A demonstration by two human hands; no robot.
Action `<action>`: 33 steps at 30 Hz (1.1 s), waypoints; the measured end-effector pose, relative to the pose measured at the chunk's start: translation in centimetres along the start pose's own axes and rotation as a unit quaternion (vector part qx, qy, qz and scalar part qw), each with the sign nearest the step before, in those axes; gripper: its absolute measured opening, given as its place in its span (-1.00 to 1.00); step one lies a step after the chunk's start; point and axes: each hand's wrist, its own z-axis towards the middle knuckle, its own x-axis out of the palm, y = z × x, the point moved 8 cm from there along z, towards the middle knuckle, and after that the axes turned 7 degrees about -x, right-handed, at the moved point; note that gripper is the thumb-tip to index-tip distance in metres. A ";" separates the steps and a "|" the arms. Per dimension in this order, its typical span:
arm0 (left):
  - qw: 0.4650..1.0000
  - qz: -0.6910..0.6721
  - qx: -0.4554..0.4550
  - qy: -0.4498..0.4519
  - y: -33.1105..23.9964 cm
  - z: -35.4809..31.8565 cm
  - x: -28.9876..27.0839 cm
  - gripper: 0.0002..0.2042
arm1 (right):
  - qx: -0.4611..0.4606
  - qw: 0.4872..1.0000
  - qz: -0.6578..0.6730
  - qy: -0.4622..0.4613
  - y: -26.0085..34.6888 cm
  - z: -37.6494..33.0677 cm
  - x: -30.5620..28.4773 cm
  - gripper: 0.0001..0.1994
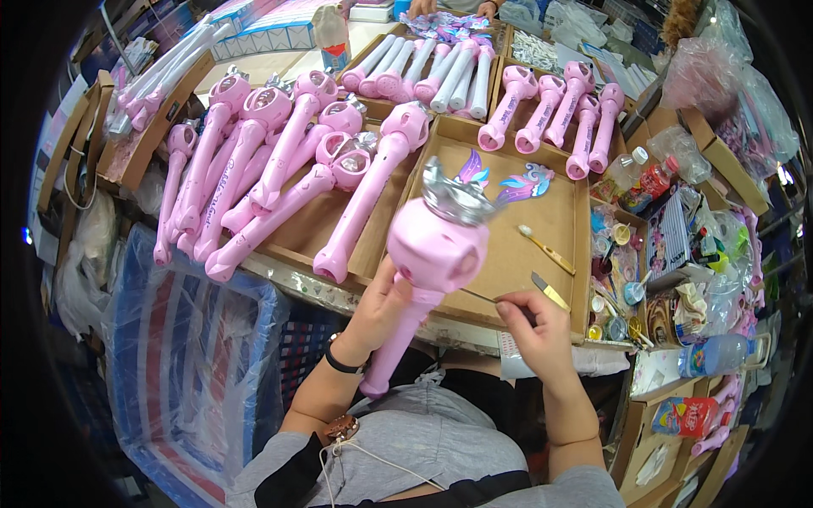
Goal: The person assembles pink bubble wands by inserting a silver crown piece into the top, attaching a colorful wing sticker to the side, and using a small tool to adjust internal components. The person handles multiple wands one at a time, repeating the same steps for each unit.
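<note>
My left hand (378,311) is wrapped round the handle of a pink toy wand (436,247), just below its round head. The wand tilts upright in front of me, with a silver crown (457,196) on top. My right hand (538,328), to the right, pinches a thin dark stick-like tool (479,295) whose tip points toward the wand's neck. What sort of tool it is does not show clearly. Behind the wand, blue and purple wing-shaped pieces (527,184) lie in a cardboard tray (508,233), along with a small brush (546,250) and a yellow-handled knife (550,290).
Crowned pink wands (262,161) pile up at the left, and crownless ones (550,106) lie at the far right. Beyond are white-handled wands (423,72) and another person's hand (421,8). Bottles (648,182) and small pots (622,233) crowd the right. A plastic-lined blue crate (190,339) stands lower left.
</note>
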 end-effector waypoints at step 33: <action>0.974 0.197 0.087 0.074 -2.1 -1.8 1.8 -0.57 | 0.240 0.934 0.198 0.177 -5.2 -2.5 3.1 -0.74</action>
